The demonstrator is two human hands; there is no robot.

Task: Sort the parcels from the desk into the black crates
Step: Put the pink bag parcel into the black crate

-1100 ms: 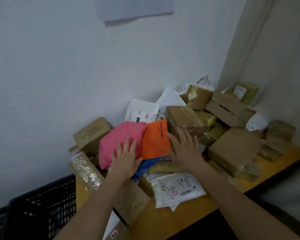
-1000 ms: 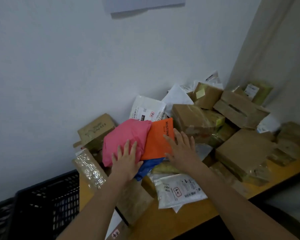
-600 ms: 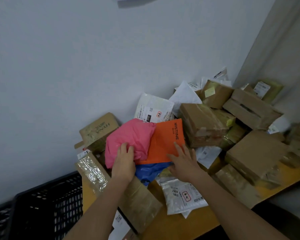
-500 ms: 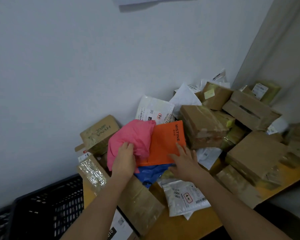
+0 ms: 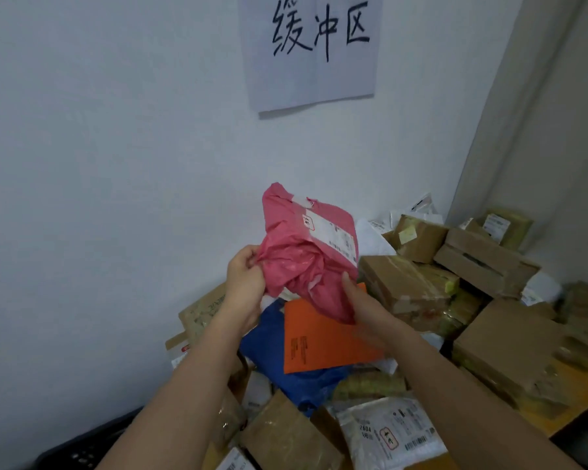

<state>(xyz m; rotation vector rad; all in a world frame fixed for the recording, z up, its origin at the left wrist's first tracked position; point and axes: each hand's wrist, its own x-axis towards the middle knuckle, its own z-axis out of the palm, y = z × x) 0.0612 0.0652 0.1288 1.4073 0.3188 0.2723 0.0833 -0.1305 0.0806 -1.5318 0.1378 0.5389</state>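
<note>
Both hands hold the pink parcel (image 5: 306,256) above the pile (label facing up). Left hand (image 5: 245,283) pinches its crumpled edge; right hand (image 5: 357,300) cups it from below, fingers curled.

Crate (image 5: 82,449) left of desk (image 5: 571,398) — parcels (image 5: 404,290) piled on desk.

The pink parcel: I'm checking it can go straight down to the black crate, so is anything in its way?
The pink parcel is held up clear of the pile by the left hand and right hand. Between it and the black crate at lower left lie the left forearm and the near brown parcel; only the crate's corner shows.
</note>
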